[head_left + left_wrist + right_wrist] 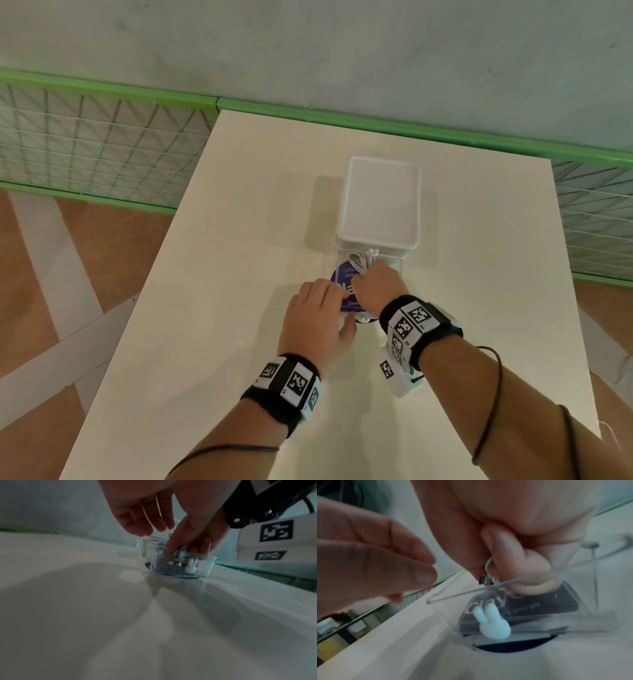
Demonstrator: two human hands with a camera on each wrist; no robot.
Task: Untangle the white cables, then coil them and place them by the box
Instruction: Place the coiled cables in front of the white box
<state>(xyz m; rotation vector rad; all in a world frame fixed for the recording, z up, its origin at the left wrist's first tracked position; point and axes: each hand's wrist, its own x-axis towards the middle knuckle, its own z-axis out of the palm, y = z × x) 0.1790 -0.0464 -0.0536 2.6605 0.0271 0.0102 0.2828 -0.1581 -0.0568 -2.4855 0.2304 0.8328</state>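
A bundle of white cables (362,263) lies in a clear drawer (394,265) pulled out of the front of a white lidded box (381,198). My right hand (372,281) reaches down into the drawer. Its fingers curl round the cables (488,566), and a metal plug (483,580) sticks out under them. My left hand (325,298) hovers at the drawer's left front corner with relaxed fingers (137,520) and holds nothing. In the left wrist view the right hand (187,543) grips the cables (180,556) inside the drawer (210,566).
A purple printed packet (539,604) lies in the drawer under the cables. A small white rabbit-shaped knob (494,625) sits on the drawer's front. The box stands mid-table (212,274) on a white top, with green-framed mesh panels (102,144) behind.
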